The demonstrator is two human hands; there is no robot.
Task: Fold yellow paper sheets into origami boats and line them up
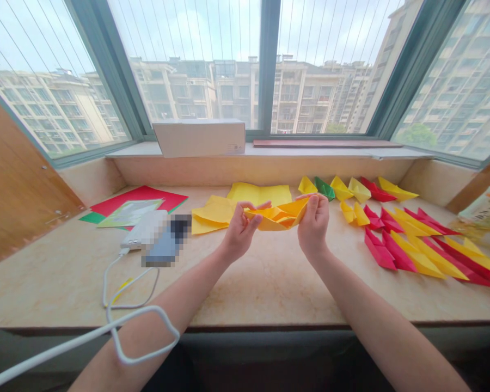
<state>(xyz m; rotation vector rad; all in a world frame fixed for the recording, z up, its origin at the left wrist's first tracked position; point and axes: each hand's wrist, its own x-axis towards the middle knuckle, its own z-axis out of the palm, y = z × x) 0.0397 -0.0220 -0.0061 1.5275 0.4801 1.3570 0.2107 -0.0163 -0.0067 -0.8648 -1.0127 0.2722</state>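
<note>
Between my two hands, a little above the counter, is a yellow folded paper boat [283,216], its middle partly opened out. My left hand [242,228] pinches its left end between thumb and fingers. The right end is gripped by my right hand [313,222], thumb on top. Behind my left hand lie folded orange-yellow paper sheets [212,212]. A flat yellow sheet [261,193] with a crease lies farther back, beyond the boat. The fingers on the boat's far side are partly hidden.
Finished paper boats [412,247] in red, yellow and green stand in rows at right. A power bank [141,231], a blurred phone-like object [167,245], a white cable [106,326] and red paper [134,198] lie at left. A white box [200,139] sits on the sill.
</note>
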